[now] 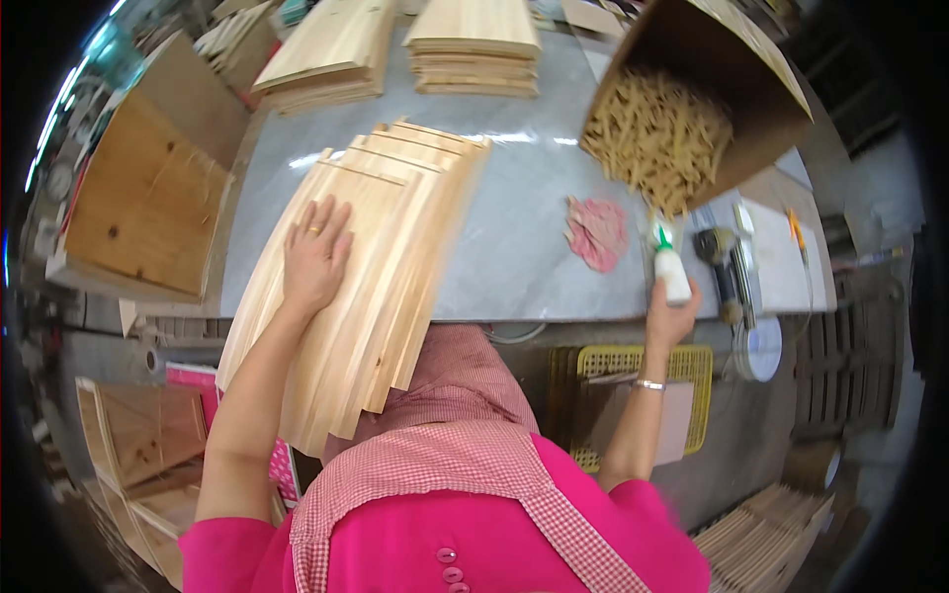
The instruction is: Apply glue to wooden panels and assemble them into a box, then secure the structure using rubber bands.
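Note:
My left hand (pixel 318 259) lies flat, fingers slightly spread, on a fanned stack of pale wooden boards (pixel 395 222). Each board in the stack is offset from the one below, and narrow strips show along their far ends. The stack's near end sticks out past the table edge towards my lap. At the table's front right, my right hand (pixel 676 316) is wrapped round a white squeeze bottle (pixel 673 278) with a green nozzle. The bottle stands roughly upright, its nozzle pointing away from me. A crumpled pink cloth (pixel 597 234) lies between the boards and the bottle.
A tilted cardboard box (pixel 761 104) spills small wooden pieces (pixel 657 133) behind the bottle. Beside it lie a dark power tool (pixel 720 262) and an orange-handled tool (pixel 795 229). Board stacks (pixel 474 49) stand at the back. A yellow basket (pixel 699 395) sits below the table (pixel 524 267).

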Tool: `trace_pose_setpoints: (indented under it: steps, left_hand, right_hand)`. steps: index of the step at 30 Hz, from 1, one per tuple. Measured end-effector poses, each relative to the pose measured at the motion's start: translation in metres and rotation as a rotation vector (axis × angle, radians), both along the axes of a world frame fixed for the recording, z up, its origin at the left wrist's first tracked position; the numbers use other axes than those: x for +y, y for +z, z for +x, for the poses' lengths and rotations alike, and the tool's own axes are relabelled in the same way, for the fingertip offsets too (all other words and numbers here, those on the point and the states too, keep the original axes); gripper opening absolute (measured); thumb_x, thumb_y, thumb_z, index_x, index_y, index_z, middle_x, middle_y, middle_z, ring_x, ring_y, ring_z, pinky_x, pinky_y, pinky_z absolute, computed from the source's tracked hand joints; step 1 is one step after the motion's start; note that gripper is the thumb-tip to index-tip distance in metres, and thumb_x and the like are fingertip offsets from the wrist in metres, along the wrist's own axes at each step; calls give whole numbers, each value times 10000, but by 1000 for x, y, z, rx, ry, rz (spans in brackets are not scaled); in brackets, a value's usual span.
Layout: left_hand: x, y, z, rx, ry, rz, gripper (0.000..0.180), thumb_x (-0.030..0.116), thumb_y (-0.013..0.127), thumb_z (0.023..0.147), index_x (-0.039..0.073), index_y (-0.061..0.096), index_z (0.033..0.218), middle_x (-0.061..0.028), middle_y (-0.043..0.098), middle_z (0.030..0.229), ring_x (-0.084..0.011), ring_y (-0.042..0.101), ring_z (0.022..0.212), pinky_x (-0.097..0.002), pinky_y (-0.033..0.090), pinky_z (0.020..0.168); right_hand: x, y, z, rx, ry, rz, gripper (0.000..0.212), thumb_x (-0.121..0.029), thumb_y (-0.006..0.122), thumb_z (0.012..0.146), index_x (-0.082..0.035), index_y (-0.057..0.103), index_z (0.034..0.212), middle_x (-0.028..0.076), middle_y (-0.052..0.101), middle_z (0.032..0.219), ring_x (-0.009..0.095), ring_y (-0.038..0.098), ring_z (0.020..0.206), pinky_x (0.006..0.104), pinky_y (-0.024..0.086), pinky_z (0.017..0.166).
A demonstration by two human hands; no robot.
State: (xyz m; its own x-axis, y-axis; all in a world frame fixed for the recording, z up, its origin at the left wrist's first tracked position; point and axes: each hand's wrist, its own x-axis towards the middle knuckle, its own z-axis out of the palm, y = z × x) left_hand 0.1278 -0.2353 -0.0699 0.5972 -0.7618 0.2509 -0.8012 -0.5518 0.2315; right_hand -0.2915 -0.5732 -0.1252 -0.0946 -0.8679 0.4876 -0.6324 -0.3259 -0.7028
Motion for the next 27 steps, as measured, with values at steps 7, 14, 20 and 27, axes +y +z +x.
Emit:
trace_pose_setpoints:
  steps: [7, 14, 20, 27]
  left_hand:
    - [0, 6, -4, 41, 53, 31, 459, 363, 491, 1008, 217, 544, 1440, -58, 396, 1579, -315, 292, 1484, -528, 205, 1197]
    - [-1, 9, -6, 74, 60, -4, 459, 349, 525, 989, 220, 560, 1428, -58, 421, 1565, -311, 291, 1485, -539, 194, 1198]
    - [-2, 12, -6, 45, 45, -40, 441, 340, 548, 984, 218, 579, 1407, -64, 458, 1536, -317, 324, 1466, -532, 220, 1187]
    - [-2, 12, -6, 48, 56, -18, 442, 344, 546, 984, 226, 576, 1409, -60, 455, 1539, -318, 324, 1465, -526, 218, 1189]
  right_hand:
    - [-3, 53, 104, -769, 461, 230, 503, -257, 765, 893, -28, 491, 1247, 118, 625, 1077, 173, 638, 858, 279, 534, 601]
    - [0, 56, 301, -572, 915, 471, 609, -352, 836, 807, -9, 527, 1204, 101, 647, 999, 178, 636, 871, 296, 545, 645]
    - [-3, 35, 391, -203, 885, 320, 730, -473, 846, 726, 24, 560, 1178, 240, 683, 1079, 345, 672, 993, 421, 519, 896]
    - [-15, 33, 397, -27, 937, 159, 647, -430, 818, 736, 9, 574, 1143, 253, 693, 1039, 392, 684, 972, 447, 537, 842]
